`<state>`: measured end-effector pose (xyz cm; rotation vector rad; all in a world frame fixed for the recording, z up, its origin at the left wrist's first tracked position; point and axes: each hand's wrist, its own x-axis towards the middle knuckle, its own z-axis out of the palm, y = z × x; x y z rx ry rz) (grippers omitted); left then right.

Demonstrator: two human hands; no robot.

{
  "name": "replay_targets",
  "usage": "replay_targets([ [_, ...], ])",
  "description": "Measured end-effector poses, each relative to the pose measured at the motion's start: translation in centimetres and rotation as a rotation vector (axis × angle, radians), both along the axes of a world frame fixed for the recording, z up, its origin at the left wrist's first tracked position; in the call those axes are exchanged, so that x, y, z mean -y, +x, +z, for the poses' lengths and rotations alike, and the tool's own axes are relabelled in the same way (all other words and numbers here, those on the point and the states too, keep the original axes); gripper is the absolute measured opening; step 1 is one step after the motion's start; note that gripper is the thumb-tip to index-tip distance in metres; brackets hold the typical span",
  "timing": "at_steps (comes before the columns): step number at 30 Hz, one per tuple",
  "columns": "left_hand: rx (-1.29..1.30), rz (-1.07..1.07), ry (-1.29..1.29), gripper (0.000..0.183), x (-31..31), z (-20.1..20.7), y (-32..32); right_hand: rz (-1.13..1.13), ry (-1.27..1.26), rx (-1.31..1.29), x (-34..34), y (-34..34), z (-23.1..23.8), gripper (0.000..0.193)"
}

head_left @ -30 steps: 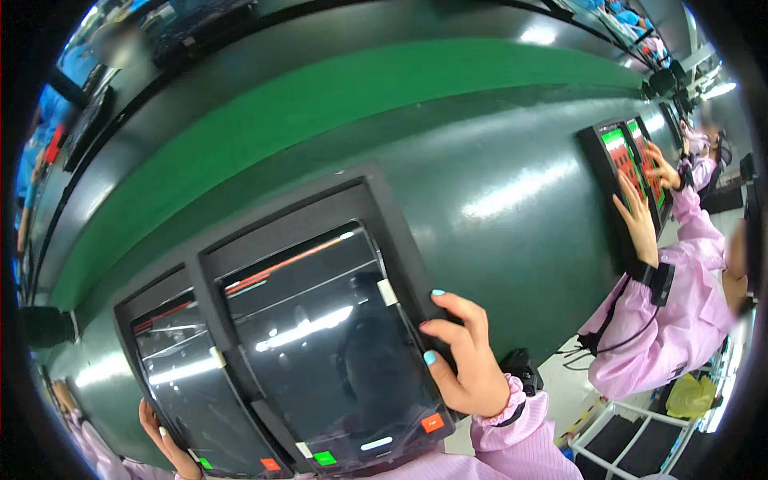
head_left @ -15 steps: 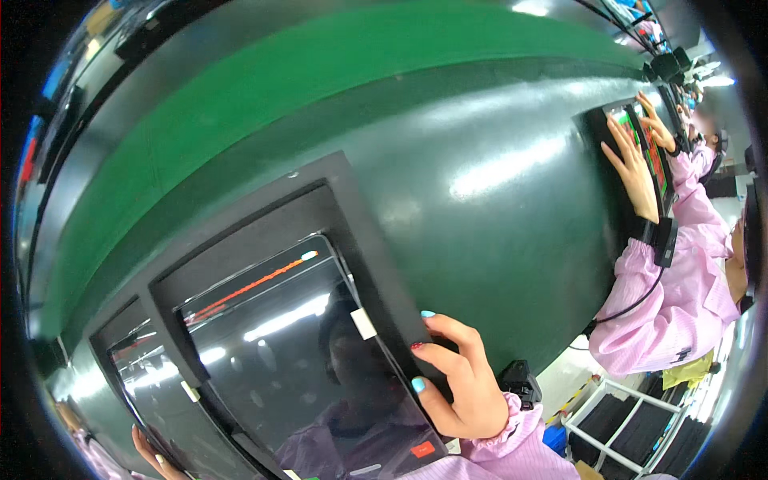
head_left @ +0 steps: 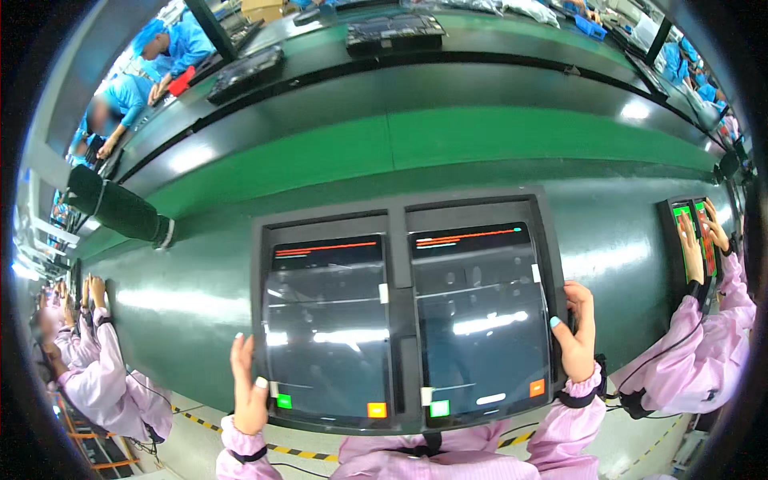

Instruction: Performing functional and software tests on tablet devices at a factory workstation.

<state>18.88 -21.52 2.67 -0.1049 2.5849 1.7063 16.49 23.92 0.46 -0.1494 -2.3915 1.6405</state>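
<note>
A black two-compartment tray [head_left: 398,200] lies at the near side of the green work surface. Its left compartment holds a tablet [head_left: 328,300], its right one another tablet [head_left: 472,292]. Both screens are dark, with red lines near the top, a green and an orange square at the bottom, and bright reflections. Small white tabs stick out at the tablets' edges. My left hand [head_left: 250,400] grips the tray's lower left side, thumb by the rim and fingers along the outside. On the right side, my right hand [head_left: 579,336] holds the rim between thumb and curled fingers.
At the right, a co-worker's hands [head_left: 694,248] lie on a tray of lit screens. Another person's hands [head_left: 94,290] rest at the far left. A black cylinder [head_left: 120,208] stands back left. Beyond the green strip runs a line [head_left: 304,88] carrying devices [head_left: 396,34].
My view has swung round and levelled, so the tray now sits centred and upright. My left hand, mostly cut off before, shows fully at the tray's side. My right hand stays at the right rim.
</note>
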Motion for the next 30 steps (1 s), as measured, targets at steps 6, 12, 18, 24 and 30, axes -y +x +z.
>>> replay_targets([
  [6, -0.12, -0.169, -0.133, 0.078, 1.4, -1.3, 1.0, 0.021, -0.132, 0.042, -0.3, 0.5, -1.1, 0.047],
  [12, -0.208, -0.204, -0.063, 0.084, 1.6, -2.2, 0.6, 0.026, -0.165, 0.029, 0.0, 0.5, -0.7, 0.05],
  [18, -0.206, -0.222, -0.076, 0.086, 1.9, -2.3, 0.7, 0.015, -0.03, -0.025, 0.0, 0.4, -0.6, 0.049],
  [24, -0.199, -0.217, -0.135, 0.087, 1.9, -2.6, 0.7, 0.022, 0.373, -0.226, 3.4, 3.0, 4.3, 0.03],
  [30, -0.202, -0.215, -0.128, 0.087, 2.0, -2.9, 0.7, 0.481, 0.475, -0.247, 9.5, 5.3, 5.4, 0.014],
])
